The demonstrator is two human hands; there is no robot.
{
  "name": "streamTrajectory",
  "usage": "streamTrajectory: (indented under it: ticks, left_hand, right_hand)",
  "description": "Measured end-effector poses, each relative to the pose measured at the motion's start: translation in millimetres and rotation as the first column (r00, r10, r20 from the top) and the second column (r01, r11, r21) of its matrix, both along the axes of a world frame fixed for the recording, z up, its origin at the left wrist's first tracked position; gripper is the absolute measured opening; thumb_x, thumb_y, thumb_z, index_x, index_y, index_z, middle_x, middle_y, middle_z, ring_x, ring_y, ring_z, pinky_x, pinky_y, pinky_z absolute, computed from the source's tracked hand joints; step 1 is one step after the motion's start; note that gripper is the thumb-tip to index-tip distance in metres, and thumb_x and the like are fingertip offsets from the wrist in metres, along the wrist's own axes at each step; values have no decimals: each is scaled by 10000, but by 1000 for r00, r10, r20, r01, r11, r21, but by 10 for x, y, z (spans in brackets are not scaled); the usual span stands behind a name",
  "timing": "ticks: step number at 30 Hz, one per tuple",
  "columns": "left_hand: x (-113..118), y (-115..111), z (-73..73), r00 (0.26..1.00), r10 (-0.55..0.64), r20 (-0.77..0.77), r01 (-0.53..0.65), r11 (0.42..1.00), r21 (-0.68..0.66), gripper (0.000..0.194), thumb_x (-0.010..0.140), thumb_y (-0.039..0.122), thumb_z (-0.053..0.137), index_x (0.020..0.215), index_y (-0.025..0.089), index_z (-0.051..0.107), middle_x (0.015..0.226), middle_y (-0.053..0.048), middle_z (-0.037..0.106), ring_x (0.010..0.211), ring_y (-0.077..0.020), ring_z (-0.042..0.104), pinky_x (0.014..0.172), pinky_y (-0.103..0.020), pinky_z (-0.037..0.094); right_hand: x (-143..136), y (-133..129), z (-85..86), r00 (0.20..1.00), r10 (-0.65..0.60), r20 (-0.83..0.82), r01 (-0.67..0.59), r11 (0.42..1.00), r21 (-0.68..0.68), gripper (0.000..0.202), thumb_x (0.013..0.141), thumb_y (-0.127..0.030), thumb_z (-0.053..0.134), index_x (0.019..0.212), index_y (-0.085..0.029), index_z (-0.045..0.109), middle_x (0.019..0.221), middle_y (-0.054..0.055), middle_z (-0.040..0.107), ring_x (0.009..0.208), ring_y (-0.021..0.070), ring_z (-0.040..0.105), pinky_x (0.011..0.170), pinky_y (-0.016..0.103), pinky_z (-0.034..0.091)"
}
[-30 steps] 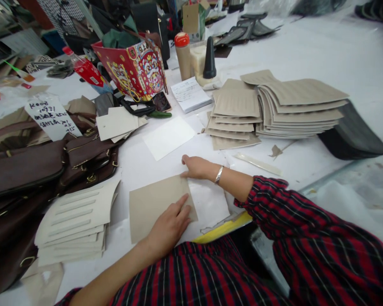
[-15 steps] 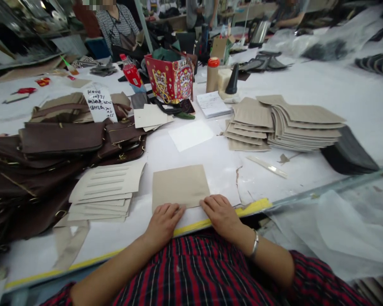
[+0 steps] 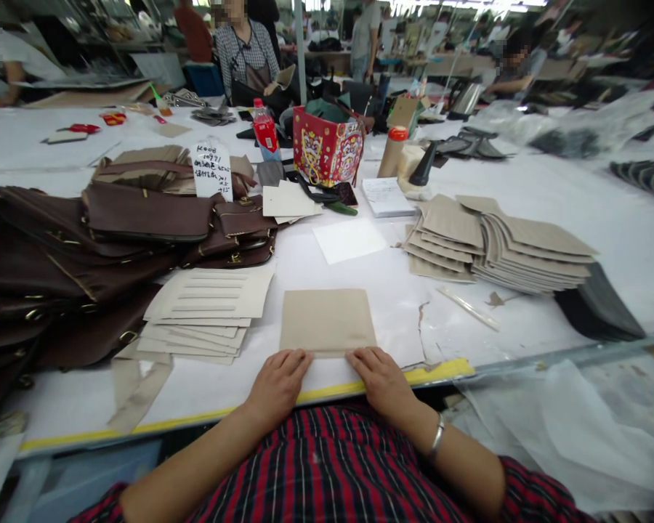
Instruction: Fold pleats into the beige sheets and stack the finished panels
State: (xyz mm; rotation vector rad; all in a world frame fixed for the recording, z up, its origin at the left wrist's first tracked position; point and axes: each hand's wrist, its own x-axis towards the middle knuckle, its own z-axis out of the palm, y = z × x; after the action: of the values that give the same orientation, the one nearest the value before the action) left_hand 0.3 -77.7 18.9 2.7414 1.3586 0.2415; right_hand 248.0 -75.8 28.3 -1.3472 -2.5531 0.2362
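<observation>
A beige fabric panel [image 3: 328, 319] lies flat on the white table in front of me. My left hand [image 3: 283, 379] rests palm down at its near left corner, with fingers stretched out and fingertips on the edge. At the near right corner my right hand [image 3: 380, 378] lies the same way, fingertips touching the edge. Neither hand grasps anything. To the left is a pile of pale slotted pieces [image 3: 212, 298], with a beige strip [image 3: 139, 388] below it. Stacked beige panels [image 3: 528, 250] stand to the right, and a thin pale stick [image 3: 469, 309] lies nearer.
Dark brown leather bags [image 3: 147, 211] cover the left side, bearing a handwritten tag [image 3: 212, 168]. Farther back stand a red box [image 3: 327, 149], a cola bottle [image 3: 265, 131], a notepad [image 3: 386, 196] and a glue bottle [image 3: 393, 152]. Yellow tape [image 3: 441, 372] runs along the table edge. Several people are beyond.
The camera view has tilted up and turned slightly left, so the table things sit farther right and mostly lower. Both hands remain at the panel's near edge.
</observation>
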Motion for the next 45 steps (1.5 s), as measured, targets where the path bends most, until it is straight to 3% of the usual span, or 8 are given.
streamTrajectory:
  ticks: [5,9,13,20,25,32,37,45]
  left_hand:
    - [-232,22,74,998,48,32,-50,996,76,296,856,152,393,1114,152,538,1062,-88,574,994,-212,489,876,-363,390]
    - [41,274,120,986,84,142,-87,996,16,185,871,231,427,933,202,598,944,-44,589,885,-190,500,807,-361,394]
    - [285,437,1,977,38,210,-19,996,-92,138,851,290,481,913,223,584,944,-29,563,868,-175,473,770,-321,395]
    - [63,504,101,978,187,95,-176,978,-112,318,786,494,517,806,179,557,846,-51,530,816,-206,459,717,-341,386]
    - [273,615,65,986,51,160,-38,996,-82,230,832,411,488,962,235,558,993,-43,538,912,-209,448,784,-356,355]
    - [148,744,66,976,206,68,-203,978,-55,342,793,509,491,821,175,560,843,-63,527,823,-214,452,729,-354,372]
    - [263,824,40,987,55,148,-53,998,-17,210,846,327,467,1013,229,548,1022,-59,534,947,-218,446,810,-372,354]
    - [83,884,23,961,254,108,-256,967,9,230,837,372,477,864,166,575,890,-80,548,872,-233,467,766,-380,394]
  right_hand:
    - [-105,82,124,995,-38,-91,23,988,-156,406,775,-41,419,1114,-214,561,957,58,564,882,178,482,797,327,420]
    - [-242,182,135,980,-102,-170,82,990,-117,313,824,-106,428,1075,-215,579,901,54,562,843,170,485,761,314,413]
    - [-345,199,20,973,-167,-157,154,984,-90,223,838,-173,477,1014,-239,596,892,47,559,845,173,469,754,314,394]
    - [-287,215,62,968,-244,-65,235,965,-116,210,809,-334,539,954,-189,580,860,61,533,835,198,456,759,349,384]
    - [-288,320,45,960,-254,-115,245,966,-85,237,840,-284,489,1054,-206,555,968,74,528,912,202,452,800,356,375]
    - [-310,434,81,954,-283,-100,268,954,-135,238,803,-330,536,985,-179,558,893,70,525,854,201,465,762,354,395]
    - [-386,521,-4,956,-271,-108,266,962,-55,268,837,-290,485,1083,-201,545,981,83,530,927,209,457,799,364,376]
    - [-367,587,33,936,-331,-125,323,943,-76,261,810,-355,514,985,-167,561,920,88,538,883,215,470,785,374,382]
